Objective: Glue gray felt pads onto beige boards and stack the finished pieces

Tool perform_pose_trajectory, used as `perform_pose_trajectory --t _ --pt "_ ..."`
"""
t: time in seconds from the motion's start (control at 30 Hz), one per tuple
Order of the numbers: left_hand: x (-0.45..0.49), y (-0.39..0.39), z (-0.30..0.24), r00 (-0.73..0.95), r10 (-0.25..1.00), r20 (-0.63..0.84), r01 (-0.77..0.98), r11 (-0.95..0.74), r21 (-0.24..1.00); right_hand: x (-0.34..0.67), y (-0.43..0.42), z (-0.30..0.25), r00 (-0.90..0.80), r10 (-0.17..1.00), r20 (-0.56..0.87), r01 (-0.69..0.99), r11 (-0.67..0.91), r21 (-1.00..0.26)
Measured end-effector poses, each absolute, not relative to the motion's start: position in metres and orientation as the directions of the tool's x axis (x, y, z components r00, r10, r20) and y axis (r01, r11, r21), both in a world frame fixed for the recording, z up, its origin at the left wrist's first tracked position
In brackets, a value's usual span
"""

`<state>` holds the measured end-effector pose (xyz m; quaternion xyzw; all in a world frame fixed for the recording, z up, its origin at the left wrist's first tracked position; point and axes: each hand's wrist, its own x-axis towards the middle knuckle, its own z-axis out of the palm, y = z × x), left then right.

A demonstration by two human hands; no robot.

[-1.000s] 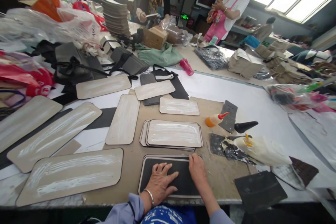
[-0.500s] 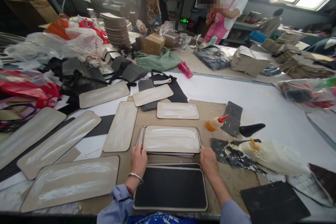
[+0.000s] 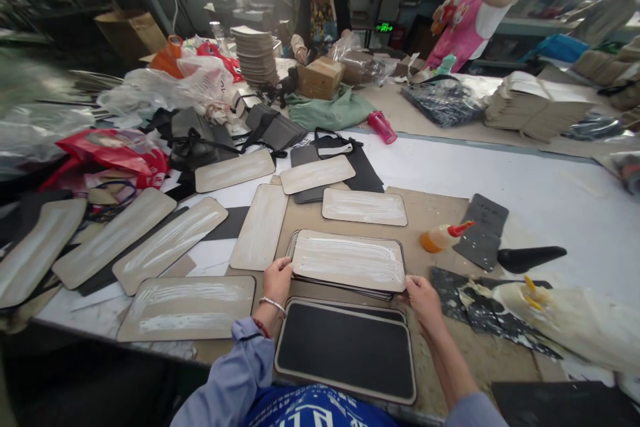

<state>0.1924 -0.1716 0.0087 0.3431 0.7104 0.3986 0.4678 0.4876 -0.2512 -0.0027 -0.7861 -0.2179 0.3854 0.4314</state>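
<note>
My left hand grips the left edge of the top glue-smeared board, and my right hand grips its right edge. That board is tilted a little, raised off the stack of similar boards beneath it. Just in front of me lies a black-faced panel with a pale rim on the brown cardboard work sheet.
Several glued boards are spread out to the left and behind. A glue bottle, dark scraps and a glue-stained plastic bag lie right. Plastic bags, black pieces and board stacks crowd the far table, where two other people work.
My hands left the black panel, moved to the stack behind it and took the top glued board by both ends. The board now sits slightly raised. The view shifted left.
</note>
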Motion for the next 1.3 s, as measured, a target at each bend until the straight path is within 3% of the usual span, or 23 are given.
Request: perform_pose_trajectory --t 0.17,0.43,0.57,0.67,0.73,0.8,0.93,1.03,1.17,1.23,1.3 --pt "0.179 -0.2 0.036 -0.278 0.876 -0.395 0.045 0.423 0.905 0.484 -0.287 0.023 0.606 0.703 -0.372 -0.063 -0.423 -0.904" --pt "0.157 -0.281 0.01 -0.134 0.842 -0.522 0.14 0.538 0.831 0.466 -0.383 -0.016 0.627 0.606 -0.49 -0.083 -0.573 -0.815" --pt "0.152 -0.289 -0.002 -0.132 0.939 -0.318 0.366 0.344 0.865 0.453 -0.395 -0.026 0.674 0.594 -0.439 -0.028 -0.573 -0.819" --pt "0.145 -0.293 0.009 0.001 0.993 -0.121 0.483 0.105 0.87 0.445 -0.401 -0.023 0.674 0.587 -0.448 -0.061 -0.56 -0.826" --pt "0.141 -0.297 0.015 0.079 0.993 -0.087 0.492 0.037 0.87 0.441 -0.409 -0.021 0.667 0.578 -0.47 -0.097 -0.559 -0.824" --pt "0.137 -0.301 0.016 0.095 0.984 -0.152 0.486 0.088 0.87 0.438 -0.416 -0.022 0.683 0.549 -0.483 -0.108 -0.577 -0.809" --pt "0.132 -0.301 0.001 0.064 0.896 -0.439 0.433 0.371 0.821 0.439 -0.422 -0.028 0.724 0.493 -0.482 -0.065 -0.648 -0.759" --pt "0.131 -0.3 -0.008 0.08 0.859 -0.505 0.436 0.426 0.793 0.441 -0.419 -0.028 0.744 0.484 -0.46 -0.01 -0.681 -0.732" --pt "0.131 -0.303 -0.004 0.14 0.931 -0.337 0.565 0.205 0.799 0.443 -0.414 -0.025 0.768 0.462 -0.444 0.006 -0.698 -0.716" --pt "0.131 -0.306 0.002 0.24 0.96 -0.146 0.617 -0.034 0.786 0.444 -0.414 -0.026 0.767 0.473 -0.434 0.012 -0.686 -0.727" --pt "0.133 -0.31 0.009 0.404 0.912 0.073 0.605 -0.326 0.726 0.445 -0.415 -0.029 0.753 0.495 -0.433 0.009 -0.665 -0.746"
